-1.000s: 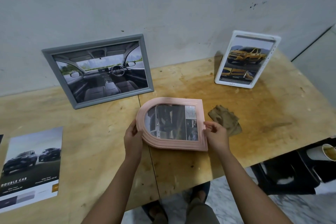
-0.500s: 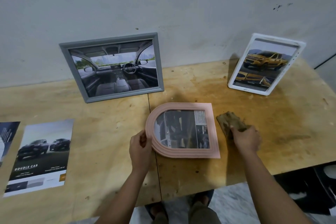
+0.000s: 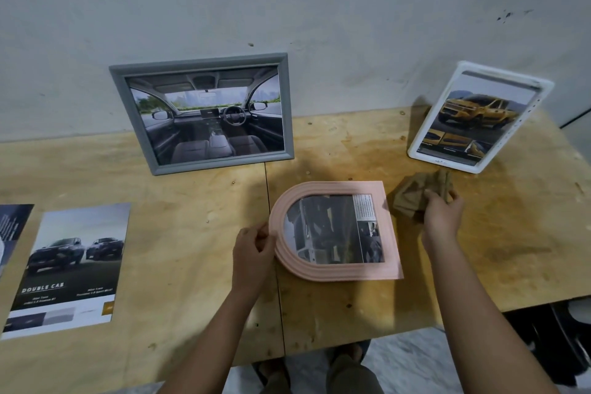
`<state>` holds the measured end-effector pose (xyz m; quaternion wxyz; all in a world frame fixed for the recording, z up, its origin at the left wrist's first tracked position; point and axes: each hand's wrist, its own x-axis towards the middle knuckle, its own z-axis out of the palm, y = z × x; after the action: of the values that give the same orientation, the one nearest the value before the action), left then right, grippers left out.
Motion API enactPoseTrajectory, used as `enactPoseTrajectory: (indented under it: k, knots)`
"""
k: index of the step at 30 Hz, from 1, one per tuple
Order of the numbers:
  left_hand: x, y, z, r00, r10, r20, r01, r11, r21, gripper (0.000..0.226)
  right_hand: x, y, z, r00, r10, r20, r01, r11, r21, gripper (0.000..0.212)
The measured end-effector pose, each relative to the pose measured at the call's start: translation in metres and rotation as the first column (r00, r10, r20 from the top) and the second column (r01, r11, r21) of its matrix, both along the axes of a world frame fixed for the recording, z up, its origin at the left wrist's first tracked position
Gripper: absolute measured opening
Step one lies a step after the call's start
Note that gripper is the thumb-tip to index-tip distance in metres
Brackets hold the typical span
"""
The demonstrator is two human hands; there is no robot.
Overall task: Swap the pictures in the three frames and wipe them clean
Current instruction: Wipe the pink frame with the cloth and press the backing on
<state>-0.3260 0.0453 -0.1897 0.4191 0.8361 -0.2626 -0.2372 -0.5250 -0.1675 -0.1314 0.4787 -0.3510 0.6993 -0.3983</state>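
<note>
**Pink frame [image 3: 332, 188]: wipe pending**

Grey frame [image 3: 201, 63] and white frame [image 3: 415, 150] stand filled by the wall [image 3: 319, 9]. I judge the swap done and the wiping still to do. Pink frame lies flat on the surface [image 3: 192, 201], with a dark print inside. Left hand [image 3: 252, 248] grip pinches its curved edge; right hand [image 3: 441, 217] grip clutches the brown cloth [image 3: 411, 198] beside it.
</note>
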Motion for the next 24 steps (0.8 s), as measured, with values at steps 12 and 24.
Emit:
enactPoseTrajectory:
  k: [12,24]
  knots:
    - [0.015,-0.056,0.008,0.928,-0.294,0.229,0.176,0.888,0.424,0.032,0.006,0.020,-0.047,0.205,0.646,-0.735,-0.886,0.441,0.141,0.064]
    - [0.014,-0.055,0.002,0.952,-0.285,0.117,0.202,0.864,0.461,0.031,-0.025,0.114,-0.068,0.422,0.415,-0.806,-0.779,0.621,-0.088,0.042]
